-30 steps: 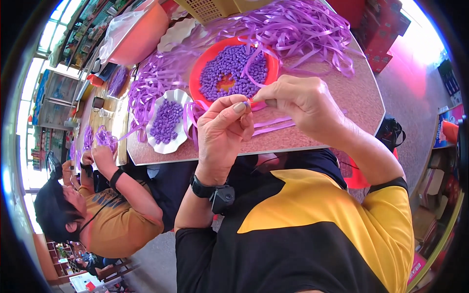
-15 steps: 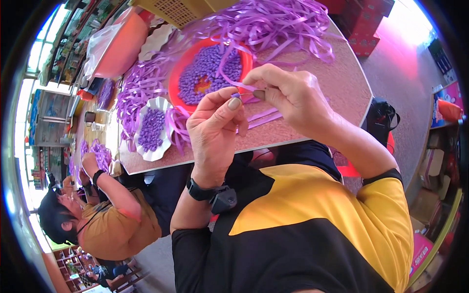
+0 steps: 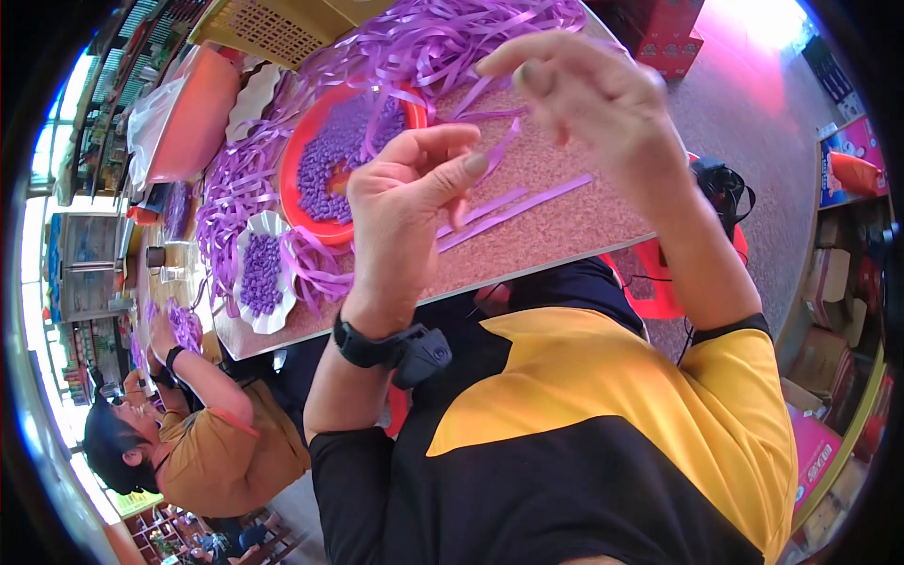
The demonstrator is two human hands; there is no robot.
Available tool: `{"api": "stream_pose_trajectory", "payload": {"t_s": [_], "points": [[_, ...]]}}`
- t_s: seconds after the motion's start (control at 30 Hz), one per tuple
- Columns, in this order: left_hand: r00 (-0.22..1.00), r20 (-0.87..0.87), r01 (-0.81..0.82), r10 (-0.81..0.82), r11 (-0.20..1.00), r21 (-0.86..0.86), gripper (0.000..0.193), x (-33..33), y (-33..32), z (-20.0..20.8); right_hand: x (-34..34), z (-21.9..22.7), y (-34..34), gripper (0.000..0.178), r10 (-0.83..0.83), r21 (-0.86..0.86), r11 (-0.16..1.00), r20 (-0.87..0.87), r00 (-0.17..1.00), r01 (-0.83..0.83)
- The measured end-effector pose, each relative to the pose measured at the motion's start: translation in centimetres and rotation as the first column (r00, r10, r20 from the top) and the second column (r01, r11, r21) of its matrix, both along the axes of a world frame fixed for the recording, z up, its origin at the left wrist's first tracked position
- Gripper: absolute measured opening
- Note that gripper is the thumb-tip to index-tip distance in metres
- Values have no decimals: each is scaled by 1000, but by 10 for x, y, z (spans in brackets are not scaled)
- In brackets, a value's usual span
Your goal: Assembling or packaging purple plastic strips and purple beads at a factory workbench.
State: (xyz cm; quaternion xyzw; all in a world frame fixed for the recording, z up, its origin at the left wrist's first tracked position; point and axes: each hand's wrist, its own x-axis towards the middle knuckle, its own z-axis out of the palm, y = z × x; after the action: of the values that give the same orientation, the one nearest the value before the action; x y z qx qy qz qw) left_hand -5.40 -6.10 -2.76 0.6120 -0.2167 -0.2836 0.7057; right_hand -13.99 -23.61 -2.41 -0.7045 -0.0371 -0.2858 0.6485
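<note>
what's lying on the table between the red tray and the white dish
In the head view, loose purple ribbon strips lie looped between the red tray and the white dish, overlapping both rims.

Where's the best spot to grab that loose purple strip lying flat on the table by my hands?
Probably the strip's right end, which lies alone on the bare table; its left end runs under the left hand. It lies flat and thin, so come from above with the right hand and pinch or slide a fingertip under that end.

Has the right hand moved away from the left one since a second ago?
Yes. The right hand has lifted up and apart from the left hand; before, their fingertips met beside the red tray over the table edge.
</note>
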Motion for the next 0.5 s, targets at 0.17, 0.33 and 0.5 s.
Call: {"api": "stream_pose_trajectory", "payload": {"t_s": [0.17,0.33,0.5], "points": [[508,783,-98,-359,879,467,15,3,-12,-31,-13,-6,-30,15,-135,-50,989,26,991,136],[252,843,-290,-475,794,534,11,-9,-29,-40,-14,-33,-22,12,-56,-36,998,-38,998,54],[467,821,-184,-327,873,453,9,-1,-28,-43,-16,-43,-25,10,-42,-102,994,-109,993,31]]}}
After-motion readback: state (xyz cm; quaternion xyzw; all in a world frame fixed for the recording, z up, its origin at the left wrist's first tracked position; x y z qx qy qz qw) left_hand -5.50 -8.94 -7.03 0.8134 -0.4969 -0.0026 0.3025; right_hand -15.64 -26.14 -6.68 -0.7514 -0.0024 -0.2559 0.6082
